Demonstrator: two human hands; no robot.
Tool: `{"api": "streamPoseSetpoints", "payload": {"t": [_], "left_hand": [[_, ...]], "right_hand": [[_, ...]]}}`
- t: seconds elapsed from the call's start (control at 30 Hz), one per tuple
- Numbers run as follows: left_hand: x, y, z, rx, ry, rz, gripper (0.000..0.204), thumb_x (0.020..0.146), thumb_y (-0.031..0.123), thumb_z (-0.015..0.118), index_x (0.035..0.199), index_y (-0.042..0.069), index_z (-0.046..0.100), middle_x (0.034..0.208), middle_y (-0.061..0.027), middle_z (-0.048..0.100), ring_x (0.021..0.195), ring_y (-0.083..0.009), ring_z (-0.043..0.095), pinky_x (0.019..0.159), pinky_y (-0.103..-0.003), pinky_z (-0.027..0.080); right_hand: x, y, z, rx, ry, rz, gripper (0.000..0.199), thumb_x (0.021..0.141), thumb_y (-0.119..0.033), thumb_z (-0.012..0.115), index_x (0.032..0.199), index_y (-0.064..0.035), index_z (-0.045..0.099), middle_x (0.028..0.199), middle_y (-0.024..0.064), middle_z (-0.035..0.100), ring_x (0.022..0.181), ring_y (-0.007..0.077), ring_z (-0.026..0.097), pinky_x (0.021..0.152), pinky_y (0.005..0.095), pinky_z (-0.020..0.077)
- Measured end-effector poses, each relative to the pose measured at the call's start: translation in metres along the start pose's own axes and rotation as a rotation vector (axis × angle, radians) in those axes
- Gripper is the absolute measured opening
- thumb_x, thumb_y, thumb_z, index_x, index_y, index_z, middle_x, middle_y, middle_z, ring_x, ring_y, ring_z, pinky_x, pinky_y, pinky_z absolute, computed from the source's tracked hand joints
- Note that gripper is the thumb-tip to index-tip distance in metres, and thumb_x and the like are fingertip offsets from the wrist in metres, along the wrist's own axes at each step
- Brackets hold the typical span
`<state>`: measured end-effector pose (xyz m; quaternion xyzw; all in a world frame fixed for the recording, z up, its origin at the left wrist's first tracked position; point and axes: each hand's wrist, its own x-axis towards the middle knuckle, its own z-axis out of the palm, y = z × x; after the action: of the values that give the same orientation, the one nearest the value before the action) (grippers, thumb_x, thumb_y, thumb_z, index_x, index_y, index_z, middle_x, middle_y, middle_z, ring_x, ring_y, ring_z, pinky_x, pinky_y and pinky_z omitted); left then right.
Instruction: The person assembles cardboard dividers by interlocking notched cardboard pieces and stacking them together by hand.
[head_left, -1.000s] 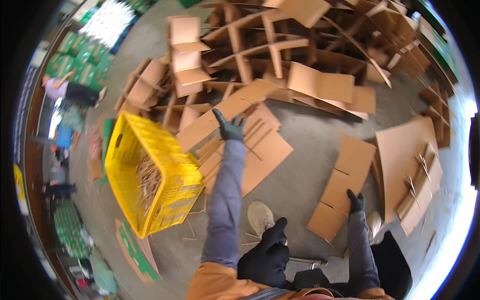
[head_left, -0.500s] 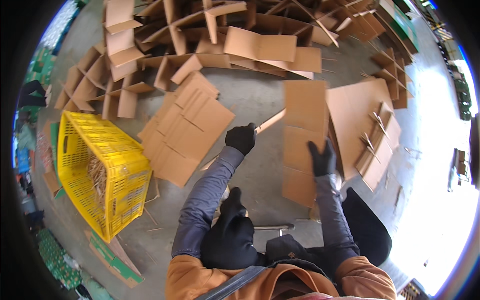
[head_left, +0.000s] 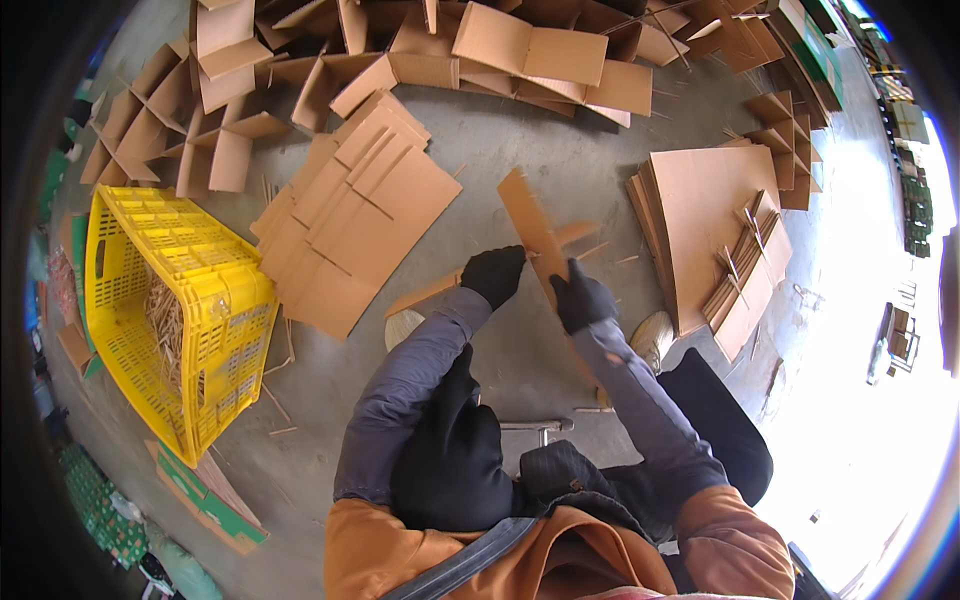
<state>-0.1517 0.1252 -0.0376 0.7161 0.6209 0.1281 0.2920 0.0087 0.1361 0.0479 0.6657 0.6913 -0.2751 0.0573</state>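
Observation:
Both my hands wear black gloves and are closed on cardboard, held low over the floor in front of my knees. My left hand grips a long cardboard strip, seen almost edge-on, which slants up to the right. In my right hand is a cardboard panel, tilted so that it looks narrow and partly blurred. The panel crosses the strip just right of my left hand; whether they are slotted together I cannot tell. My right forearm hides part of the panel's lower end.
A stack of slit cardboard sheets lies left. Another cardboard stack on the right carries thin offcuts. A yellow crate with scraps stands on its side far left. Assembled cardboard dividers spread across the back.
My right hand has brought its panel left, away from the right stack, and turned it from broad face to nearly edge-on. It now crosses the strip in my left hand.

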Motion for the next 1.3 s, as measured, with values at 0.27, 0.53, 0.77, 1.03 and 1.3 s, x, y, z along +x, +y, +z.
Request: {"api": "streamPoseSetpoints", "payload": {"t": [0.27, 0.53, 0.77, 1.03, 1.3], "left_hand": [[0.017, -0.015, -0.005, 0.024, -0.013, -0.051, 0.02, 0.088, 0.021, 0.043, 0.103, 0.015, 0.055, 0.092, -0.01, 0.064, 0.073, -0.0301, 0.064, 0.063, -0.044, 0.05], [0.001, -0.006, -0.013, -0.071, -0.056, -0.119, 0.022, 0.089, 0.019, 0.043, 0.106, 0.013, 0.056, 0.097, -0.0117, 0.064, 0.074, -0.0335, 0.064, 0.068, -0.046, 0.051], [-0.001, -0.128, -0.106, -0.196, 0.723, -0.441, 0.019, 0.083, 0.026, 0.059, 0.093, 0.009, 0.062, 0.088, -0.01, 0.065, 0.079, -0.0279, 0.063, 0.069, -0.039, 0.05], [-0.015, -0.173, -0.088, 0.476, 0.218, -0.632, 0.073, 0.057, 0.041, 0.081, 0.115, 0.013, 0.047, 0.1, -0.0077, 0.056, 0.095, -0.0259, 0.054, 0.074, -0.04, 0.046], [0.005, -0.06, -0.037, -0.094, 0.194, -0.058, 0.014, 0.083, 0.022, 0.056, 0.093, 0.015, 0.062, 0.091, -0.0103, 0.062, 0.081, -0.0308, 0.063, 0.07, -0.041, 0.05]], "right_hand": [[0.031, -0.023, 0.023, -0.028, -0.033, -0.008, 0.029, 0.09, -0.036, 0.045, 0.1, -0.009, 0.045, 0.074, 0.0239, 0.062, 0.072, 0.0442, 0.06, 0.062, 0.0535, 0.0444], [0.04, -0.013, 0.063, -0.122, -0.056, -0.024, 0.019, 0.087, -0.025, 0.048, 0.095, -0.0081, 0.049, 0.077, 0.0229, 0.063, 0.078, 0.0399, 0.062, 0.066, 0.0504, 0.0474], [0.068, 0.0, 0.064, -0.235, -0.144, -0.012, 0.02, 0.085, -0.019, 0.048, 0.101, -0.0076, 0.047, 0.08, 0.0216, 0.065, 0.08, 0.0393, 0.063, 0.069, 0.0491, 0.0489], [-0.016, 0.084, 0.065, 0.024, -0.002, 0.135, 0.049, 0.082, -0.034, 0.06, 0.12, -0.0078, 0.045, 0.089, 0.0213, 0.064, 0.085, 0.0407, 0.061, 0.077, 0.048, 0.0467], [-0.036, 0.044, -0.019, 0.512, 0.429, 0.124, 0.04, 0.083, -0.036, 0.058, 0.115, -0.0126, 0.051, 0.088, 0.0234, 0.064, 0.085, 0.043, 0.06, 0.072, 0.0487, 0.0471]]}}
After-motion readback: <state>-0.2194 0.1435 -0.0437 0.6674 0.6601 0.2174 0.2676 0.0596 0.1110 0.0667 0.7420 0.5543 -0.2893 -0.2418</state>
